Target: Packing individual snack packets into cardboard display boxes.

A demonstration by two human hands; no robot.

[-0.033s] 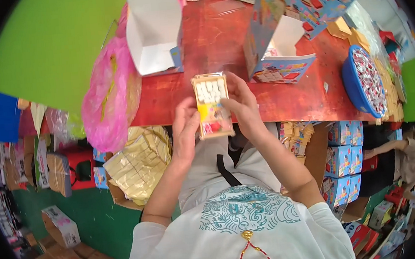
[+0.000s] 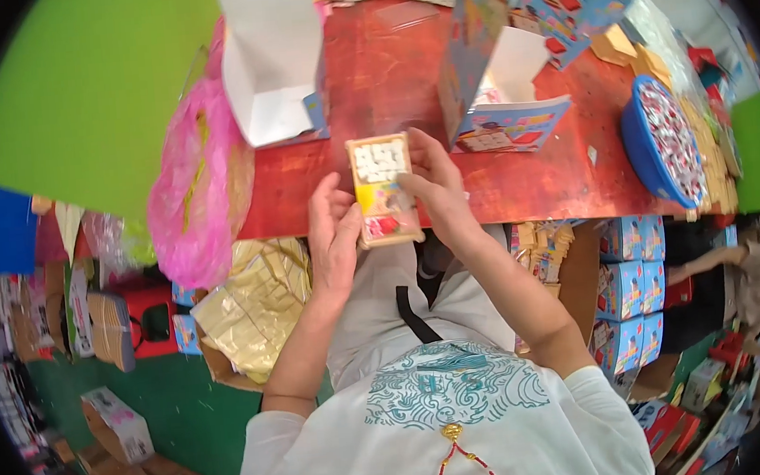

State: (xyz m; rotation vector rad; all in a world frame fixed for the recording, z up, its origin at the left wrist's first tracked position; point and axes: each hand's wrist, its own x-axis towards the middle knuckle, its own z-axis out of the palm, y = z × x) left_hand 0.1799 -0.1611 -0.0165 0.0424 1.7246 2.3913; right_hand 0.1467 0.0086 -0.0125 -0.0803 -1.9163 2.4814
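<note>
Gripping card (image 2: 382,189) — both hands

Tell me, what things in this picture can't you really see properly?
- Flat tray, head view: the small pieces inside are too tiny to identify; the right hand covers its right edge and the left hand its lower left corner.
- Open white box: its top is cut off by the picture's upper edge.
- Blue bowl: its contents blur near the fisheye rim.
- Pink bag: what is inside cannot be made out.
</note>
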